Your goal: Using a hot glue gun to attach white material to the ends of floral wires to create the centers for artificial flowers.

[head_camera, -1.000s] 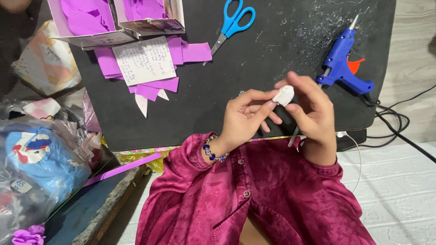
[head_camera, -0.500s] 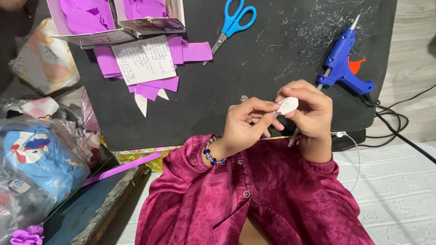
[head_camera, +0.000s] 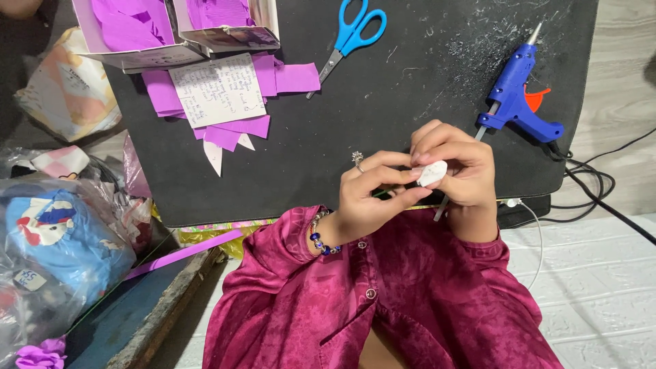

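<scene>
Over the near edge of the black foam mat [head_camera: 383,89] on the worktop, a person in a dark red sleeve brings both hands together. The left hand [head_camera: 372,198] and the right hand [head_camera: 461,171] both pinch a small white soft lump [head_camera: 432,173]. The fingers [head_camera: 400,179] of each hand are closed on that lump, so it sits right between the two hands, up off the mat. A thin stick [head_camera: 441,207] pokes down from under the right hand, and a thin green line shows just below the left fingers; I cannot tell if these join the lump.

A second ago the lump stood a bit higher and showed more of its white side. Now the hands are pressed closer and cover most of it. I think the person is squeezing or shaping it, and the work on it looks only part done.

At the far right of the mat lies a blue glue gun [head_camera: 519,102], with its black cord trailing off the mat's right side. At the far edge of the mat lies a pair of blue-handled scissors [head_camera: 352,34]. At the far left of the mat are purple paper scraps [head_camera: 239,126] and a white paper note [head_camera: 217,89]. Nobody is touching these.
</scene>
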